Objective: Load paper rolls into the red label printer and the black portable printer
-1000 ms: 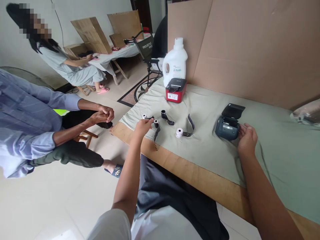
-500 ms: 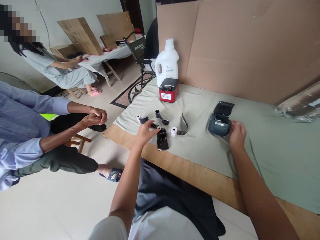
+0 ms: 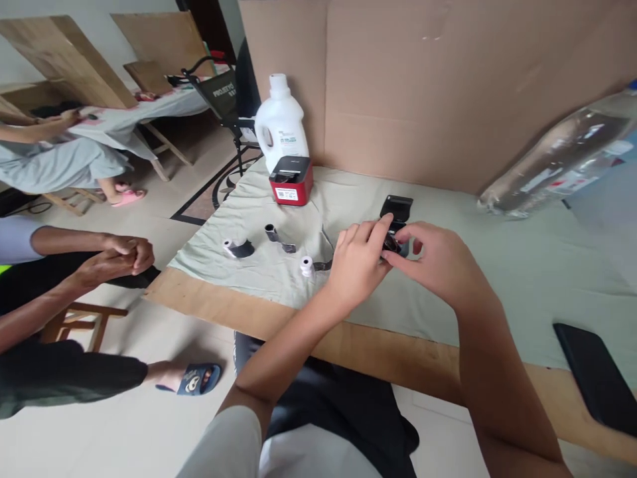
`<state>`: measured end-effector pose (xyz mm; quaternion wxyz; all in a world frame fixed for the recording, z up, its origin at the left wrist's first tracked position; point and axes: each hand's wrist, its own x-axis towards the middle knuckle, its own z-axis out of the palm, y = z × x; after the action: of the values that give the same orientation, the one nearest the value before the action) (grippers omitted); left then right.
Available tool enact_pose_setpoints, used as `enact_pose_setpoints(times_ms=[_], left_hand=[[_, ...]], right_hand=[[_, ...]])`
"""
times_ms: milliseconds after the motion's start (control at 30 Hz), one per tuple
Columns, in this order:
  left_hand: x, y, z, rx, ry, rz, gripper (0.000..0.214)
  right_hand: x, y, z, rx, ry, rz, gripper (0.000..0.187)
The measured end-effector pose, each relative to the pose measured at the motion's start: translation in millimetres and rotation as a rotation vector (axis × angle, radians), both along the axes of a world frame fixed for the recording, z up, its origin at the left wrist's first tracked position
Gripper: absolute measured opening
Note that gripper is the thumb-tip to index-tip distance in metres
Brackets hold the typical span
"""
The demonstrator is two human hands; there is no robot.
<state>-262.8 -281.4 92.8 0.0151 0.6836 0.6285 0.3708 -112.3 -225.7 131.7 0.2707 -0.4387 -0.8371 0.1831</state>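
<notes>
Both my hands meet over a small dark portable printer (image 3: 397,208) whose lid stands open. Between my fingertips is a roll with a glossy black strip (image 3: 391,243), mostly hidden by the fingers. My left hand (image 3: 359,260) is closed on it from the left, and my right hand (image 3: 434,264) pinches it from the right with thumb and fingers. Left of my hands lie a white-cored roll (image 3: 307,266) with a dark strip trailing, a black roll (image 3: 279,238) partly unwound, and another white roll (image 3: 235,249) with a black strip.
A red-and-black box-shaped printer (image 3: 292,180) stands before a white jug (image 3: 281,126) at the back. Cardboard (image 3: 398,93) walls the rear. A wrapped bundle (image 3: 552,159) leans at right; a black phone (image 3: 594,375) lies near the front edge. A seated person's clasped hands (image 3: 117,259) are at left.
My left hand has carried the black-strip roll rightward to the open printer. My right hand has moved from the printer's side to above it. The view has turned right.
</notes>
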Motion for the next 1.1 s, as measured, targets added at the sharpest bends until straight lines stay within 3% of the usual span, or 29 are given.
enact_pose_setpoints(times_ms=[167,300,400,500,633,767,900,1000,1100], left_hand=[[19,38,-23.5,0.019,-0.099,-0.05,0.064],[17,50,-58.5,-0.053,-0.389,-0.104,0.075],[18,56,-88.3,-0.172,-0.618,-0.117,0.066],[25,61,-108.2,-0.231,-0.718,-0.099,0.062],[34,64,-117.2,-0.291,-0.799,-0.09,0.062],[37,65,-121.3,-0.319,-0.82,-0.093,0.06],[38,65,-125.8,-0.339,-0.852,-0.114,0.058],[39,63,-126.0,-0.352,-0.91,-0.126,0.057],[39,62,-123.9,-0.36,-0.951,-0.133,0.056]], right_hand=[[12,31,-2.0,-0.086,-0.087,-0.114,0.014],[18,71,-6.3,-0.224,-0.015,-0.086,0.01],[22,108,-20.8,-0.356,0.068,-0.1,0.021],[21,137,-46.4,-0.416,0.058,-0.112,0.026],[12,155,-79.6,-0.375,-0.015,-0.089,0.021],[3,158,-99.4,-0.27,-0.113,-0.137,0.016],[1,159,-108.6,-0.239,-0.208,-0.13,0.019],[5,161,-110.3,-0.303,-0.198,-0.079,0.016],[10,162,-110.8,-0.361,-0.2,-0.064,0.024]])
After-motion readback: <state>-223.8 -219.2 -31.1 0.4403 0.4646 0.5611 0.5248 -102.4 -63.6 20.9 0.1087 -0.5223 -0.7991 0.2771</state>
